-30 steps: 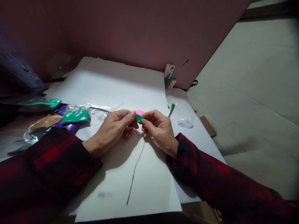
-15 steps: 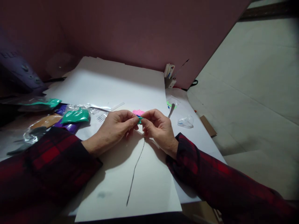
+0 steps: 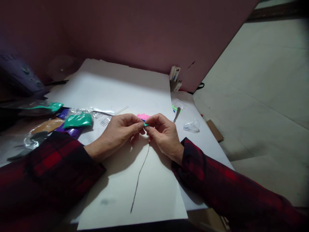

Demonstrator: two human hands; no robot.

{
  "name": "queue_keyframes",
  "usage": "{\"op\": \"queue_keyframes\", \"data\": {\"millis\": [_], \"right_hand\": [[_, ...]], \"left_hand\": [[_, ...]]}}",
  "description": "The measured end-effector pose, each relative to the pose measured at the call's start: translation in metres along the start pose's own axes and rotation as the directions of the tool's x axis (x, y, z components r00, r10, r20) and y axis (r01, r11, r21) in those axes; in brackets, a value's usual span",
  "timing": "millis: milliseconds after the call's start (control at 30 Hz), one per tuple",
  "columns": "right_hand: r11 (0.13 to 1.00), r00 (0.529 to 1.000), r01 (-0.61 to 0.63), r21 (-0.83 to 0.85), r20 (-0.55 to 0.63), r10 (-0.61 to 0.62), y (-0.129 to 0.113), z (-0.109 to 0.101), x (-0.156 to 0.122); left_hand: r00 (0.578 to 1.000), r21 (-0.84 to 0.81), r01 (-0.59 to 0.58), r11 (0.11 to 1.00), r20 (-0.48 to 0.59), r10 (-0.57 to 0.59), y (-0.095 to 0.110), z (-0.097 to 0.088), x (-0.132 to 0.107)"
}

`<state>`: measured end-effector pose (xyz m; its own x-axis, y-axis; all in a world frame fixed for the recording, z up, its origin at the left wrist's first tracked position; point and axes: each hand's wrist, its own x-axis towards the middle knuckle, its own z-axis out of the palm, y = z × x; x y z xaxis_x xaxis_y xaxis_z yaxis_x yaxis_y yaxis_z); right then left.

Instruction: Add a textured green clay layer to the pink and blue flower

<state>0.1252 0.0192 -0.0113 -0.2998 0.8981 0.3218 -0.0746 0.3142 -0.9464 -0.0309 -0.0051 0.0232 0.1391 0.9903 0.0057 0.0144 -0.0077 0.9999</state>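
Note:
A small piece of green modelling clay is pinched between the fingertips of both hands. My left hand closes thumb and forefinger on its left side, and my right hand does the same on its right. The hands hover over a white sheet of paper with a thin dark line drawn on it. Just beyond the fingertips lies a pink textured shape with a bit of blue at its near edge, partly hidden by the fingers.
Clear packets of green clay, purple and brown clay lie at the left. A plastic fork is by my left hand. A grey-handled tool and a crumpled clear wrapper lie right. Large white sheets lie behind.
The green clay between the fingertips has changed shape and looks thinner. The fingers have shifted slightly, opening a small gap beneath them; the arms stay in place.

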Motion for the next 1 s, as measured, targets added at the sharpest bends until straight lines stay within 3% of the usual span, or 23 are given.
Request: {"op": "queue_keyframes", "data": {"millis": [200, 667, 1000], "right_hand": [[1.000, 1.000, 0.001, 0.010, -0.004, -0.001, -0.0009, -0.0009, 0.0018], [0.999, 1.000, 0.024, 0.033, 0.006, -0.024, -0.0011, 0.0002, 0.0015], [1.000, 1.000, 0.001, 0.014, 0.005, -0.001, 0.0010, -0.0017, 0.0015]], "left_hand": [[0.999, -0.025, -0.020, 0.999, -0.034, 0.020, 0.0000, 0.0001, -0.0001], [0.999, -0.022, -0.050, 0.999, 0.003, 0.050, -0.0055, -0.0040, 0.0020], [0.997, -0.110, -0.069, 0.992, -0.031, 0.066, -0.0074, -0.0039, 0.0031]]}}
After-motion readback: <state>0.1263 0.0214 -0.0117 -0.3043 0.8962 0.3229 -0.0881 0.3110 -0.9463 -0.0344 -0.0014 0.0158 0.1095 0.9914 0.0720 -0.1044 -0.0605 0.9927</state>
